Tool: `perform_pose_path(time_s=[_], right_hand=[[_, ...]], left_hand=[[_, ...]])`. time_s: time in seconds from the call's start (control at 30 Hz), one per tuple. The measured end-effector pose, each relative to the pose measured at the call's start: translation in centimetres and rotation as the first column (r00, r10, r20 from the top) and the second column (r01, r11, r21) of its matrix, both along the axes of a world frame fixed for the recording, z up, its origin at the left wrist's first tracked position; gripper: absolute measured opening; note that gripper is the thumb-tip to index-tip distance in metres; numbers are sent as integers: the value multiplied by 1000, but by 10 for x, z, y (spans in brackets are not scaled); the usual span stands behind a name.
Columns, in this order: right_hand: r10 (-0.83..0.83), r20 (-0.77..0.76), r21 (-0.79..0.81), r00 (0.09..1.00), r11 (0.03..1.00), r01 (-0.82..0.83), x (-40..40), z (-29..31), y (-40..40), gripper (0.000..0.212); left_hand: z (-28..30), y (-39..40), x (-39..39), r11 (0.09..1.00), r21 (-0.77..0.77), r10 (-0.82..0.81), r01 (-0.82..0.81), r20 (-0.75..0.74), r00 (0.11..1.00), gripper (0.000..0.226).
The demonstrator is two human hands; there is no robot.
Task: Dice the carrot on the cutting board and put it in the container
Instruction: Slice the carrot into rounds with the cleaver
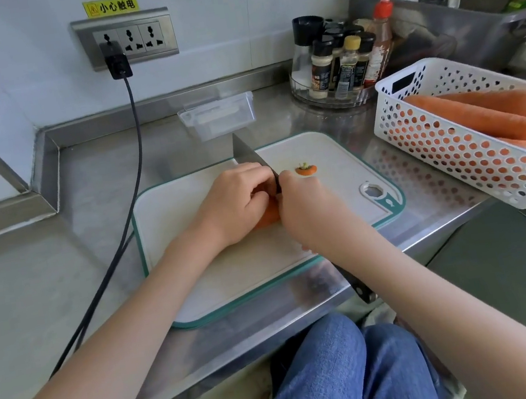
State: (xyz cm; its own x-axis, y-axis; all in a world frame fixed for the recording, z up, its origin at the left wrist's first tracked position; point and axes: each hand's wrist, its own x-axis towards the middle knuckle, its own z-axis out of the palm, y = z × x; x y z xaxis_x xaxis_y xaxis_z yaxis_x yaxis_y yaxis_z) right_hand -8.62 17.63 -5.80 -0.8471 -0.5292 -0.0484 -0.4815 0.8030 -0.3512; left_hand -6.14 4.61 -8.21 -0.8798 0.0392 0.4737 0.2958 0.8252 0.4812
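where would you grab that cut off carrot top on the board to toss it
Pinch the carrot top across its orange rim, coming from above on the right of the knife. It lies flat on the cutting board as a thin disc, stem stub up, clear of both hands, so a side approach finds little edge. The right hand is nearest but holds the knife.

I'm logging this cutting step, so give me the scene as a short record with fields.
left hand: pressing down the orange carrot
right hand: gripping the steel kitchen knife, blade over the carrot
cut-off carrot top: on the white teal-edged cutting board
clear plastic container: behind the board, no carrot inside
white perforated basket: whole carrots
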Motion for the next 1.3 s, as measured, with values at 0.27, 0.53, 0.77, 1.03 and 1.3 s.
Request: perform_pose_path(time_s=[0.27,0.53,0.77,1.03,1.3], right_hand=[[3,200,-111,980,994,19,-18,19,16,18],[-8,184,-156,983,987,37,-10,33,20,17],[8,136,-134,991,991,10,-1,34,19,17],[1,107,-111,994,994,11,1,29,14,30],[-6,152,-149,988,988,29,4,27,12,31]], left_hand=[[-1,-3,2,999,-6,-43,43,-21,999,15],[-3,-5,0,999,16,-37,37,-21,999,16],[-3,-5,0,999,4,-32,32,-38,999,15],[-3,-5,-1,999,1,-40,40,-29,999,14],[-2,-5,-1,999,5,-44,44,-17,999,11]])
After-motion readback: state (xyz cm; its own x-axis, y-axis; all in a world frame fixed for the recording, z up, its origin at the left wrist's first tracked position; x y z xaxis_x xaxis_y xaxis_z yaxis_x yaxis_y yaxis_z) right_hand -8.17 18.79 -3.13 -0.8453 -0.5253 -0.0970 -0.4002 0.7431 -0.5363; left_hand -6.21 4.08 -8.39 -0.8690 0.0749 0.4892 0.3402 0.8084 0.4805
